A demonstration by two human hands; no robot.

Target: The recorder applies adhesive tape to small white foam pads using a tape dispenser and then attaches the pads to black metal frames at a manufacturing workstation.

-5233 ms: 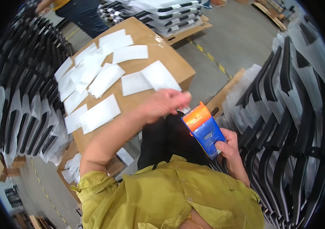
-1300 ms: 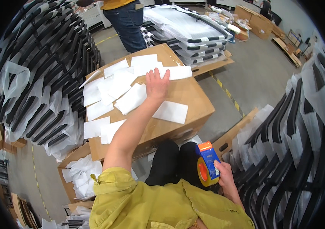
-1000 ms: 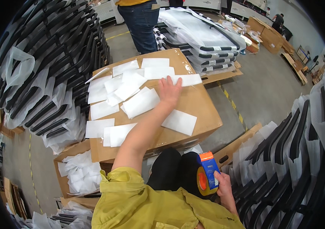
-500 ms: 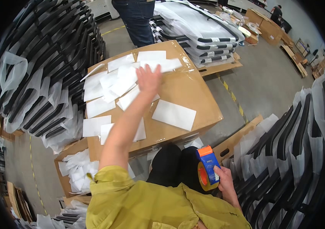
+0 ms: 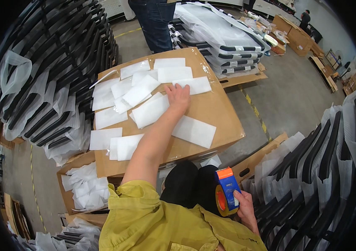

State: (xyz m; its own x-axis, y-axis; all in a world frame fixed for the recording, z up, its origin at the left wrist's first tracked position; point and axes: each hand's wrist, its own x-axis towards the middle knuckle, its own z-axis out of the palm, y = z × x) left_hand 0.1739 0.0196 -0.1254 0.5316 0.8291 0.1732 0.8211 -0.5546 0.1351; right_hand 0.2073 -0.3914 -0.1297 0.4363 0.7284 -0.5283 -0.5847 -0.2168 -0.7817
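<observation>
My left hand reaches across a large cardboard box, fingers slightly apart. Its fingertips rest at the near left end of a white foam sheet. Several more thin white rectangular sheets, such as one just beyond the fingers, are spread over the box top, some overlapping. Another sheet lies near the box's front edge, partly covered by my forearm. Down by my right thigh, my right hand grips a blue tape dispenser with an orange end and a roll of tape.
An open carton of white sheets stands at the box's near left. Black frames in white wrapping are stacked at left and right. Beyond the box are a wrapped stack and a person's jeans-clad legs.
My left hand has drawn back and to the right, and a white sheet has shifted nearer and rightward with it, leaving the sheets more spread. My right hand still grips the tape dispenser.
</observation>
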